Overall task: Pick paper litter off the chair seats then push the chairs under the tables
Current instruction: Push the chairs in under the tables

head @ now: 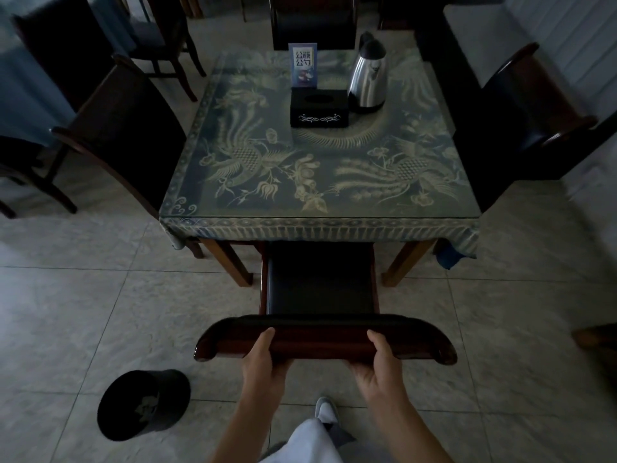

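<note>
A dark wooden chair [320,289] with a black padded seat stands in front of me, its front part under the near edge of the table [317,218]. My left hand [262,359] grips the curved top rail of the backrest left of centre, thumb over the top. My right hand [377,360] grips the same rail right of centre. The visible part of the seat is bare, with no paper on it. A patterned blue and gold cloth under glass covers the table.
A black bin [143,404] with crumpled paper inside stands on the tiled floor at my lower left. Chairs sit at the table's left [123,135], right [521,128] and far side [314,25]. On the table are a tissue box [319,110], a kettle [369,78] and a sign card [303,65].
</note>
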Tool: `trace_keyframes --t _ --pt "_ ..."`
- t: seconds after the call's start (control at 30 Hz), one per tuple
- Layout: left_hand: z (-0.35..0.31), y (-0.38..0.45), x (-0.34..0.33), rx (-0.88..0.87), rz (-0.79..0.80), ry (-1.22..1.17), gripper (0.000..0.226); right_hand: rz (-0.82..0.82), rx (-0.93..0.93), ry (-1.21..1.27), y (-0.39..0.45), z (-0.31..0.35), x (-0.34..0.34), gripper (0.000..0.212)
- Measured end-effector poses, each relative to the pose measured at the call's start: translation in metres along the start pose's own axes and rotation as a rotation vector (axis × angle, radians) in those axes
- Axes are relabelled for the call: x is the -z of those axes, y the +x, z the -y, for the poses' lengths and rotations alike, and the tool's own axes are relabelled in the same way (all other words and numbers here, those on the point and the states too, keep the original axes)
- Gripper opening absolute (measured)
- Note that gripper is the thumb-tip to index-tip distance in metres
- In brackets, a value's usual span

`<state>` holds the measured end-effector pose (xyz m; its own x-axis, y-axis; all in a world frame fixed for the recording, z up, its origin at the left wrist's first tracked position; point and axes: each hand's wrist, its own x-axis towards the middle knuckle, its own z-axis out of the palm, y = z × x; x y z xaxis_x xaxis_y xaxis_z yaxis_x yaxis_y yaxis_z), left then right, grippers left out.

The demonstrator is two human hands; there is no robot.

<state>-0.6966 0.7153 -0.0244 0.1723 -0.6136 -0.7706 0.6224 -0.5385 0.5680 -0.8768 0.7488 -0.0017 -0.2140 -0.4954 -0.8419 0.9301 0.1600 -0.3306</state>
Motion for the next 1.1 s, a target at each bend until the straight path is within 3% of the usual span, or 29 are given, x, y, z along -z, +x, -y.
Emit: trace_keyframes --t 0.7,1.1 --pt "-0.019 0.02 -0.025 0.04 0.041 0.065 0.017 0.013 0.029 -0.103 0.016 0.01 -0.025 0.041" --pt "-0.021 0.023 -0.02 0.042 0.063 0.06 0.026 0.07 0.058 -0.15 0.006 0.011 -0.02 0.045"
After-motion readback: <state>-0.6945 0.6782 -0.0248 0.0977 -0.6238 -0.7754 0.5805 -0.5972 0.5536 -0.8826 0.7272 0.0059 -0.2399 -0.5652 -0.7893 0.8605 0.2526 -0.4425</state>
